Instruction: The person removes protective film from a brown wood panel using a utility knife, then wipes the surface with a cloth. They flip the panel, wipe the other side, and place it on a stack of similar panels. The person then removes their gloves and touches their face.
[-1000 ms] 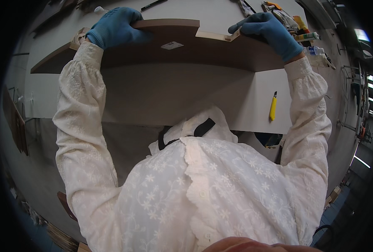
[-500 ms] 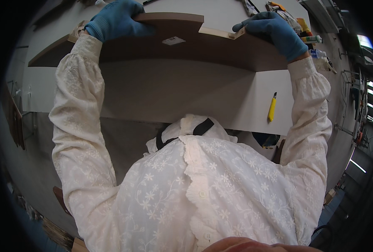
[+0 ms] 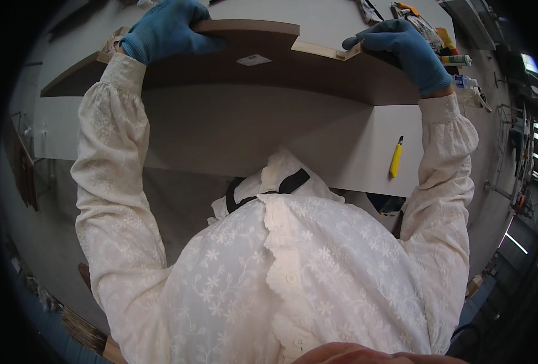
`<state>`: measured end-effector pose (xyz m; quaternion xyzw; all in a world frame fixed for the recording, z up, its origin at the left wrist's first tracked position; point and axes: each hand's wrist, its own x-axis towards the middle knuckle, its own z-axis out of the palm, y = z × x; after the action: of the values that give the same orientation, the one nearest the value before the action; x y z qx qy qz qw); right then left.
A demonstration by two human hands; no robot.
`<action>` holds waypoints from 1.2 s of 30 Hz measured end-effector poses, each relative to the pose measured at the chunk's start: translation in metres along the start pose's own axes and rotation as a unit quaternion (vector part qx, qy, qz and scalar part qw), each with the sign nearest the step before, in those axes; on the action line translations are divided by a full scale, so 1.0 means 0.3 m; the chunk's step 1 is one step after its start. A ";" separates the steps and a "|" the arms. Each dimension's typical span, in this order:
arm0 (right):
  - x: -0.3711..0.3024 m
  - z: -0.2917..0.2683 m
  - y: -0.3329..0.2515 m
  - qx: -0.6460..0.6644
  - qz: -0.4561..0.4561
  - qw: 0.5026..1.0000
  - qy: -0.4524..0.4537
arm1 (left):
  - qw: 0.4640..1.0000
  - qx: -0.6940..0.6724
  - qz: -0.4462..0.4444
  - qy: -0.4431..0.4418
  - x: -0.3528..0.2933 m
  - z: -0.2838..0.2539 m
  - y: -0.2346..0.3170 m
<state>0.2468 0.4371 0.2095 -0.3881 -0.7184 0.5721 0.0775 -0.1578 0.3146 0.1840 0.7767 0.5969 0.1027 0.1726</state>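
Observation:
A wide brown board (image 3: 232, 73) stands on edge across the table in front of me, its brown face toward me. A small white label (image 3: 253, 60) sticks to that face. In its top edge, right of the middle, is a cut-out notch with a pale edge (image 3: 323, 51). My left hand (image 3: 169, 33), in a blue glove, is closed over the top edge left of the notch. My right hand (image 3: 405, 51), also gloved in blue, grips the board at the notch's right end, fingertips bent at the corner. Behind the board, part of the fingers is hidden.
A yellow utility knife (image 3: 396, 159) lies on the white table (image 3: 393, 121) near its front edge, right of the board. At the back right are a tube (image 3: 457, 60), a clear bottle (image 3: 463, 81) and other tools. A dark panel (image 3: 20, 164) leans at the far left.
My right hand and the notch sit slightly farther right and lower in the picture. Both hands keep their hold on the board, and the left has barely moved.

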 end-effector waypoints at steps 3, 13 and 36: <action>0.007 -0.014 0.001 -0.027 0.008 1.000 -0.009 | 1.000 -0.018 -0.016 -0.008 0.000 -0.007 0.013; -0.043 0.083 0.058 -0.054 -0.169 0.981 0.082 | 0.999 0.034 -0.030 -0.017 0.014 -0.015 0.021; -0.617 0.599 0.266 -0.451 -0.128 0.856 0.220 | 0.989 0.125 0.073 -0.040 -0.602 0.339 0.318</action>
<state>0.3114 0.1840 0.1408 -0.4006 -0.9052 0.0706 0.1228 -0.0835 0.1040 0.1361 0.8372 0.5394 0.0081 0.0901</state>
